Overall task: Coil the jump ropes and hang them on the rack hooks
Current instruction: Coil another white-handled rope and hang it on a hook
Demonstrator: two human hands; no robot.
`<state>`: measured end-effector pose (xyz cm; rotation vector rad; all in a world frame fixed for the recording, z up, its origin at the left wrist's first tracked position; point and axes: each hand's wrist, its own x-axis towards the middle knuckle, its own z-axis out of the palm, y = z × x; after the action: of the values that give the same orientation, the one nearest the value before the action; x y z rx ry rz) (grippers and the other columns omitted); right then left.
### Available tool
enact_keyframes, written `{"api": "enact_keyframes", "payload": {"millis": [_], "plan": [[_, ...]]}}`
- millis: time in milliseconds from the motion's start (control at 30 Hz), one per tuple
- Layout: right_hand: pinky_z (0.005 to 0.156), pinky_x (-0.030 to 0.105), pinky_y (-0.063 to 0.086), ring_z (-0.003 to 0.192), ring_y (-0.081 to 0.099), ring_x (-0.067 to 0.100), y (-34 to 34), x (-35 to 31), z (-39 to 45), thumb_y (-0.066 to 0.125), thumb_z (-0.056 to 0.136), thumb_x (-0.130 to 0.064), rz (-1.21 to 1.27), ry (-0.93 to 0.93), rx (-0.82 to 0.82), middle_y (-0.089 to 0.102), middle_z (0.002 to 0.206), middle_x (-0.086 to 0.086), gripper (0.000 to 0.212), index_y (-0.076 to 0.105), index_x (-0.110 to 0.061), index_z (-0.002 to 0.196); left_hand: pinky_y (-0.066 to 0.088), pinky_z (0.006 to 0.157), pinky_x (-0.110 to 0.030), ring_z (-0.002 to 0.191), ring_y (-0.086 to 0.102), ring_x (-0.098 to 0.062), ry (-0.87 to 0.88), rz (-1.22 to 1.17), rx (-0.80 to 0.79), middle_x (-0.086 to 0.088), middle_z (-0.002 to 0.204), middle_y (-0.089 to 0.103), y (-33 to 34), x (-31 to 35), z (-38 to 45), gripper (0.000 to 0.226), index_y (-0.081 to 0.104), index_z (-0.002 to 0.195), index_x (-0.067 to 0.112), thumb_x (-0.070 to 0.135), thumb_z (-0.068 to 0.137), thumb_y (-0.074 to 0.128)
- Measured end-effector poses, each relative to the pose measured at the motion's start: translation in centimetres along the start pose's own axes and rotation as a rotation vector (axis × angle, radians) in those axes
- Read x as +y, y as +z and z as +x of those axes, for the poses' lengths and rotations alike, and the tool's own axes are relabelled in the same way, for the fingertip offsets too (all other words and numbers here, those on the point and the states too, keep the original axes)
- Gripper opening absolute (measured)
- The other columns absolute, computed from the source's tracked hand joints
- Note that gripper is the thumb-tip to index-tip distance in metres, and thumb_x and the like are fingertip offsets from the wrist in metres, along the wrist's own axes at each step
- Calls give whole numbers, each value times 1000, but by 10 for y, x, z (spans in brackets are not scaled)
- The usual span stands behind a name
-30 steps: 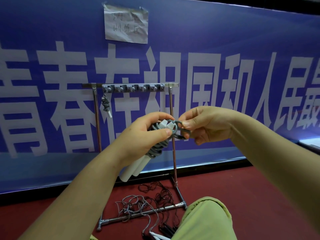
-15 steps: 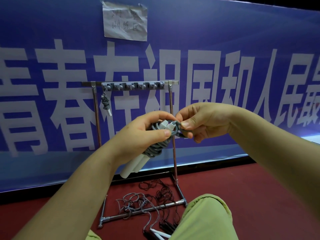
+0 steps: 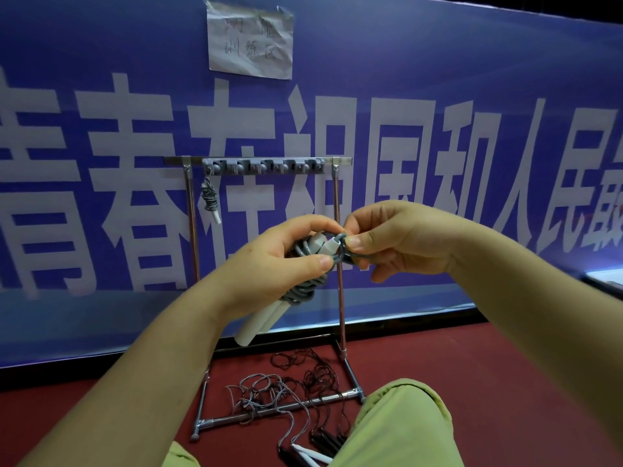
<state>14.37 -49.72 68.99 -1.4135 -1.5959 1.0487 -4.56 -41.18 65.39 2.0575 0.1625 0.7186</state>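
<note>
At the centre of the frame the left hand [image 3: 279,261] grips a coiled grey jump rope [image 3: 305,284], fingers curled round the bundle, its white handles [image 3: 259,318] pointing down-left. The right hand [image 3: 397,241] pinches a loop of the same rope between thumb and forefinger. Behind them stands the rack [image 3: 338,264]; one coiled rope [image 3: 209,197] hangs from its leftmost hook. Loose ropes [image 3: 286,392] lie tangled on the red floor [image 3: 488,365] at lower centre.

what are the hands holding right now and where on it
Both hold one coiled grey jump rope. The left hand grips the wound bundle around its middle; the right hand pinches a cord loop at the top, by the white handles' ends.
</note>
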Motion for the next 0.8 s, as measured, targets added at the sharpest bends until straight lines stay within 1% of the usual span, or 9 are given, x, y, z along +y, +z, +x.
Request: {"api": "enact_keyframes", "payload": {"millis": [100,200,267,400,533,600,667,733,800], "plan": [[51,21,50,53,41,11,6,4,0,58,88,-10,26,-12,71,58,59,1,15,58,-11,73,56,73,-32,85,62,-28,-8,63,4,-13,105,61,1,0,-2,30,61,104,40,14,90,59],[51,22,51,51,49,9,13,6,2,60,84,-15,140,-88,158,58,59,2,11,57,-11,74,56,66,-21,80,65,-9,15,58,72,-2,99,62,2,-1,-1,28,58,105,41,17,91,58],[50,22,52,54,57,10,17,7,6,63,81,-17,249,-157,253,59,59,2,11,56,-12,74,54,67,-17,79,64,0,21,39,132,6,99,61,3,-4,1,25,56,104,46,23,92,57],[50,21,50,59,60,12,28,13,13,62,89,-14,269,-234,386,61,63,4,14,57,-11,76,55,78,-29,92,65,-8,42,81,172,7,105,61,3,-11,4,22,56,103,52,37,88,60],[42,18,42,59,54,14,38,16,17,61,90,-18,288,-315,494,60,64,2,15,60,-11,78,56,80,-35,92,66,-10,52,-1,187,10,103,63,5,-14,5,26,56,106,52,34,88,61],[41,17,42,57,50,13,40,17,16,59,90,-21,369,-346,484,59,66,1,15,60,-8,84,57,78,-43,91,67,-18,37,-75,214,0,106,62,7,-14,6,26,54,107,47,39,84,63],[46,18,48,55,46,12,40,20,13,61,84,-23,475,-344,393,62,75,3,20,62,-5,94,58,73,-49,87,67,-24,14,-196,256,-9,104,60,9,-15,7,29,51,106,36,39,78,62],[56,22,54,57,50,11,37,26,10,64,79,-16,512,-328,299,64,84,6,24,67,-6,101,58,66,-46,81,67,-21,4,-255,289,-9,98,61,9,-17,6,33,51,102,28,38,71,59],[62,26,56,61,54,13,34,33,10,68,78,-10,486,-337,285,65,86,7,22,70,-9,99,57,64,-43,75,66,-18,-3,-264,293,-6,91,63,11,-19,5,35,53,101,23,37,70,60]]}}
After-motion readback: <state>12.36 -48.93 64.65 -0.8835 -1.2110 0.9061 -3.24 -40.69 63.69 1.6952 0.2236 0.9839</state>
